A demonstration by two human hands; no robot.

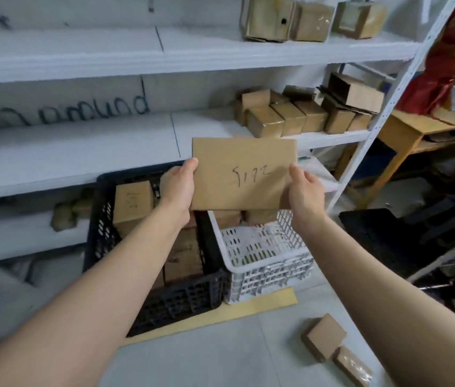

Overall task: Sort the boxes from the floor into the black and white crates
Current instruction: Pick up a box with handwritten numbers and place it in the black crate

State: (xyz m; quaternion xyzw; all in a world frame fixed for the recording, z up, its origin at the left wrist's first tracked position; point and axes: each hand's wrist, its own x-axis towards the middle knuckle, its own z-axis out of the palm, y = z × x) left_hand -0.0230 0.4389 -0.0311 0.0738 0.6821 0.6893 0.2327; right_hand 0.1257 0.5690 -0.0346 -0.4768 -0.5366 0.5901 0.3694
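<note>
— Looking down from the head view, what is the person holding?

— A flat brown box (243, 174) with scribbly writing on it. The left hand (177, 185) is gripping its left edge and the right hand (304, 191) is gripping its right edge.

— Where is it?

— It is hanging in the air, above the far ends of the black crate (181, 300) and the white crate (271, 263). They are sitting side by side on the floor (220, 358).

— What could be going wrong?

— It is hovering over both crates, so it could be dropping into the wrong one. The black crate is looking quite full, so I think a box could be sliding off the pile. Two small boxes (324, 336) are waiting on the floor too.
</note>
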